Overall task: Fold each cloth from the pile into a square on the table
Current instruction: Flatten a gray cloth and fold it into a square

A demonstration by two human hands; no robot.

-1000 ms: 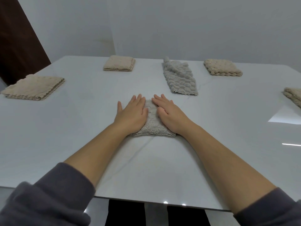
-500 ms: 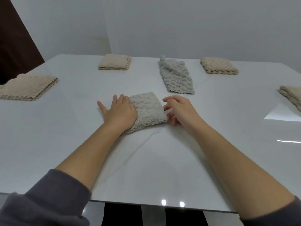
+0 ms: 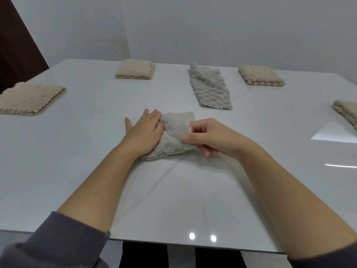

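Grey and nubbly, the folded cloth (image 3: pixel 174 135) lies mid-table (image 3: pixel 77 171), its longer side slanting from near-left to far-right. The left hand (image 3: pixel 144 133) presses flat on its left part, fingers straight; the right hand (image 3: pixel 213 138) pinches its right edge with curled fingers. Beyond, a grey cloth strip (image 3: pixel 210 89) points away, between a left beige square (image 3: pixel 135 69) and a right beige square (image 3: pixel 260 75).

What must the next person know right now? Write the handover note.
Left hand presses flat on the near grey cloth; right hand pinches its right edge.
Done: four beige squares lie folded around the table.
Left: square off this near cloth, then fold the long grey cloth behind it, which lies as a strip.
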